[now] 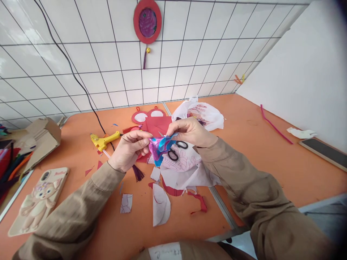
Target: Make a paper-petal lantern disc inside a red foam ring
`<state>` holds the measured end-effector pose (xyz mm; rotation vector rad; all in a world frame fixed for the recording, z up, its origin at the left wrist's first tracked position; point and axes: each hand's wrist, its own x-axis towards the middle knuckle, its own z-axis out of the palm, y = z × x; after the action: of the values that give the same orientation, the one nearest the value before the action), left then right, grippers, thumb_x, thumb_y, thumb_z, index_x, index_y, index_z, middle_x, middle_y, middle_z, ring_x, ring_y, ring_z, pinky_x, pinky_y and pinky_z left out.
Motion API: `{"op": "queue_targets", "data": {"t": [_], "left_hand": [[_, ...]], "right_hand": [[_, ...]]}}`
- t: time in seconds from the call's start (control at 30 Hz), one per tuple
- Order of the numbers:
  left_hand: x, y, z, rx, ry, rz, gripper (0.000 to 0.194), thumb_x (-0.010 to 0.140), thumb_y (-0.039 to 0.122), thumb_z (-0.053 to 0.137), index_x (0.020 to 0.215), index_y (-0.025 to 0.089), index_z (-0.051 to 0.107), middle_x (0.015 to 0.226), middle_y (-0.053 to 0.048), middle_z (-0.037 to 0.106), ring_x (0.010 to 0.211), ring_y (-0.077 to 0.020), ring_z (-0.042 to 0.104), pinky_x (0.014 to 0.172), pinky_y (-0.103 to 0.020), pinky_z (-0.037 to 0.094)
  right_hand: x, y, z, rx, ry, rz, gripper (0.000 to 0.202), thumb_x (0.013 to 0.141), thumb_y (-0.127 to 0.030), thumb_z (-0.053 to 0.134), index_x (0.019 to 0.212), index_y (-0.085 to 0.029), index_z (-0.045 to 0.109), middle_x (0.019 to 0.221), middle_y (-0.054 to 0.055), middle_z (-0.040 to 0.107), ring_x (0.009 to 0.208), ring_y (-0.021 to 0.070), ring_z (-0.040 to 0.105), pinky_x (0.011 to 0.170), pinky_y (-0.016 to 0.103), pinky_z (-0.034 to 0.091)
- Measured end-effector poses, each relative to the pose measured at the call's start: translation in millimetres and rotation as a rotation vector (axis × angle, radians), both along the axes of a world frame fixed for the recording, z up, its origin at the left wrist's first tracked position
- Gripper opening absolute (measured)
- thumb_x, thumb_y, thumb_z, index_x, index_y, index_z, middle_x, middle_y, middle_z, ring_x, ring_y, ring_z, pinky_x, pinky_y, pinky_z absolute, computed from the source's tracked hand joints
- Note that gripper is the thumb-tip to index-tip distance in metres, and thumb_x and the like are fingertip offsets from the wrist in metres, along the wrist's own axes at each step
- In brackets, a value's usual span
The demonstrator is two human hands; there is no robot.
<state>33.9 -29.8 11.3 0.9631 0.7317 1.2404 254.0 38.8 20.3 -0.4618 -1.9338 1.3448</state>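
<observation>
Between my two hands, above the middle of the table, is a crumpled shiny purple-and-blue piece (159, 150), which looks like foil or satin cloth. My left hand (132, 146) pinches its left edge between thumb and fingers. At the upper right edge, my right hand (191, 131) pinches it too. Black-handled scissors (173, 154) lie just below and behind my right hand, on white cloth (187, 164) printed with a flower outline. Red sheets (157, 124) lie behind the hands. A dark purple tassel (138, 173) rests below my left hand.
A yellow glue gun (104, 141), a phone in a bear case (40, 202) and a cardboard box (45, 139) are at left. Two red rings (139, 116) and a white plastic bag (211, 113) stand behind. Scraps (161, 206) lie in front; a dark tablet-like slab (325, 153) is at right.
</observation>
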Motion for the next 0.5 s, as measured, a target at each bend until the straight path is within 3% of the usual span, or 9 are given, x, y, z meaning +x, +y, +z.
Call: {"op": "queue_targets", "data": {"t": [0.23, 0.5], "left_hand": [[-0.2, 0.7, 2.7, 0.073, 0.069, 0.02, 0.022, 0.057, 0.027, 0.093, 0.07, 0.017, 0.079, 0.053, 0.0, 0.067, 0.046, -0.0071, 0.06, 0.047, -0.014, 0.05], [-4.6, 2.7, -0.6, 0.148, 0.161, 0.017, 0.019, 0.062, 0.03, 0.091, 0.07, 0.017, 0.079, 0.059, -0.003, 0.068, 0.051, -0.0101, 0.061, 0.05, -0.02, 0.052]], "right_hand": [[6.3, -0.4, 3.8, 0.172, -0.031, 0.045, 0.006, 0.082, -0.021, 0.072, 0.084, -0.017, 0.075, 0.076, 0.003, 0.073, 0.069, 0.0121, 0.068, 0.066, 0.025, 0.056], [7.0, -5.6, 11.4, 0.139, -0.049, 0.029, 0.006, 0.076, -0.023, 0.072, 0.075, -0.019, 0.077, 0.071, 0.004, 0.072, 0.063, 0.0128, 0.064, 0.057, 0.026, 0.05]]}}
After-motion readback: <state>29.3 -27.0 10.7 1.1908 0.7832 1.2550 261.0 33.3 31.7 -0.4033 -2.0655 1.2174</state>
